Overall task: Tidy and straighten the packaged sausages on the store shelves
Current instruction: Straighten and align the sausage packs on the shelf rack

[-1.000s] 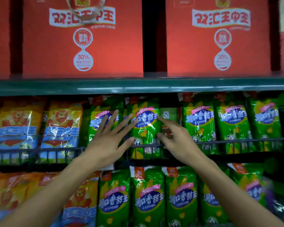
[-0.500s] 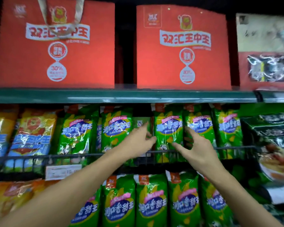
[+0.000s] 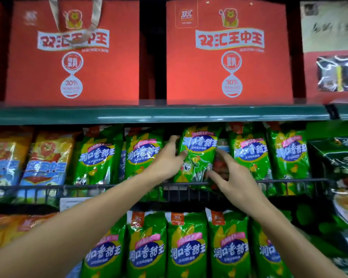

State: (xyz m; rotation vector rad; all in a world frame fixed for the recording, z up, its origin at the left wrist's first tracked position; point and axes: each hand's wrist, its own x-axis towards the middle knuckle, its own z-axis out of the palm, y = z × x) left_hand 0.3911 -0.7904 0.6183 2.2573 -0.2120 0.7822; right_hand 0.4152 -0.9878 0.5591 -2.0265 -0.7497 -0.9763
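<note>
Two hands flank one upright green sausage pack (image 3: pixel 198 155) above the wire rail (image 3: pixel 68 188): left hand (image 3: pixel 169 159) grips its left edge, right hand (image 3: pixel 232 177) spread beside its right.

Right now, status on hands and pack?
Left hand gripping green pack at its left edge. Right hand open at its right edge. Wire rail crosses in front.

Dim, soft-focus view; glare streaks the glossy packets (image 3: pixel 199 155), edges bowed.

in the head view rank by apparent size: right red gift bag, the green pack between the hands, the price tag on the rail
1. Right red gift bag
2. Green pack, though partly hidden by the hands
3. Price tag, partly covered by the left arm
</note>
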